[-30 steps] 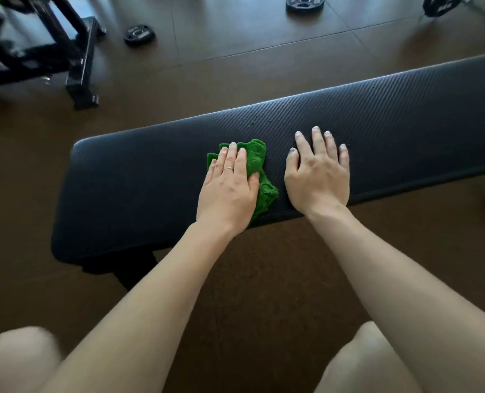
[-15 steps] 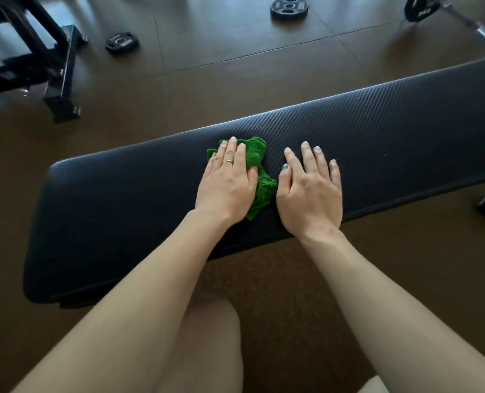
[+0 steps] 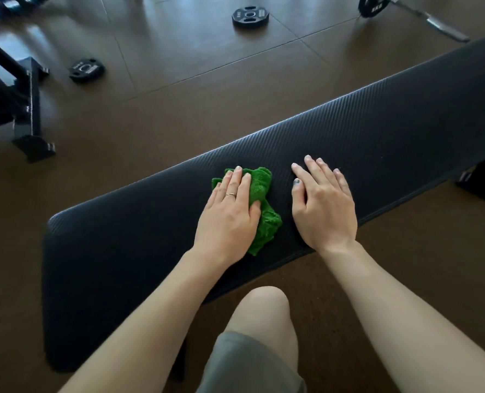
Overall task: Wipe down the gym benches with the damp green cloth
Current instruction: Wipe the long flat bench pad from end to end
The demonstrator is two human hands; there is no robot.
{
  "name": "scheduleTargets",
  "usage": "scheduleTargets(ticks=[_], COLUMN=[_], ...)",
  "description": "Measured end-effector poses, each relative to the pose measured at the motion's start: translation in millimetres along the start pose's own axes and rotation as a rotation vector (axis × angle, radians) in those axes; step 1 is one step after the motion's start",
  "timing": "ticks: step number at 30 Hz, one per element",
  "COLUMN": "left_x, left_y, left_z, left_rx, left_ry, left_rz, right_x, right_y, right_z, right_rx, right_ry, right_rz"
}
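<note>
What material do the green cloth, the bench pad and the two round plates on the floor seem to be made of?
Green cloth: likely terry or microfibre, with a fuzzy looped pile, bunched under the left hand.
Bench pad: probably vinyl or faux leather, matte black with fine diagonal ribbing that catches light.
Plates: black, dull sheen; rubber-coated or painted metal, cannot tell which.

The green cloth (image 3: pixel 265 211) is largely hidden under the left hand (image 3: pixel 230 211), only its far and right parts showing; the tabletop (image 3: pixel 128 251) runs out of view at 2 o'clock, its underside supports mostly concealed; the black rack (image 3: pixel 23 103) at 10 o'clock is cut by the left edge and blurred; the weight plate (image 3: pixel 373 5) at 1 o'clock is cropped by the top edge, its lettering too small to read.
</note>
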State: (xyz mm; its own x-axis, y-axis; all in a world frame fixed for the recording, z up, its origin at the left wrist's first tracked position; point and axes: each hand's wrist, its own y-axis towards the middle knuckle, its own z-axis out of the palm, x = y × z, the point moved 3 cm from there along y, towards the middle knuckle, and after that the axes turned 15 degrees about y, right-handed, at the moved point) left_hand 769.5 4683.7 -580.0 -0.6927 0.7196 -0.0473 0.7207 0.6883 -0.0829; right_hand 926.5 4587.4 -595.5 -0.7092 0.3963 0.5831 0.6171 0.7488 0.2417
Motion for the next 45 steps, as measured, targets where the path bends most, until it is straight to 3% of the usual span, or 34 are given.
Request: scheduleTargets(ticks=[9,14,21,27,32,38,41,45], left_x=[20,36,111,50,-28,-47,-55,-55], left_y=[130,114,45,95,130,9,-34,-2], left_z=[-8,-13,-16,-16,-8,2,5,6], left_rx=[0.023,0.033,0.023,0.121,0.028,-0.032,-0.002,-0.027], left_ry=[0.001,0.029,0.036,0.031,0.013,0.020,0.090,0.086], left_rz=[-0.115,-0.093,-0.238,-0.324,-0.188,0.161,0.235,0.243], right_x=[-4,-5,-5,-2,-4,-9,-30,-51], right_y=[2,1,1,2,-3,-3,5,3], right_z=[-1,-1,1,2,-1,-14,-29,-26], right_rx=[-0.043,-0.039,-0.068,-0.096,-0.202,-0.254,-0.189,-0.085], right_ry=[0.014,0.022,0.023,-0.016,0.040,0.021,-0.007,-0.064], right_rz=[-0.008,0.001,0.015,-0.011,-0.021,0.030,0.120,0.139])
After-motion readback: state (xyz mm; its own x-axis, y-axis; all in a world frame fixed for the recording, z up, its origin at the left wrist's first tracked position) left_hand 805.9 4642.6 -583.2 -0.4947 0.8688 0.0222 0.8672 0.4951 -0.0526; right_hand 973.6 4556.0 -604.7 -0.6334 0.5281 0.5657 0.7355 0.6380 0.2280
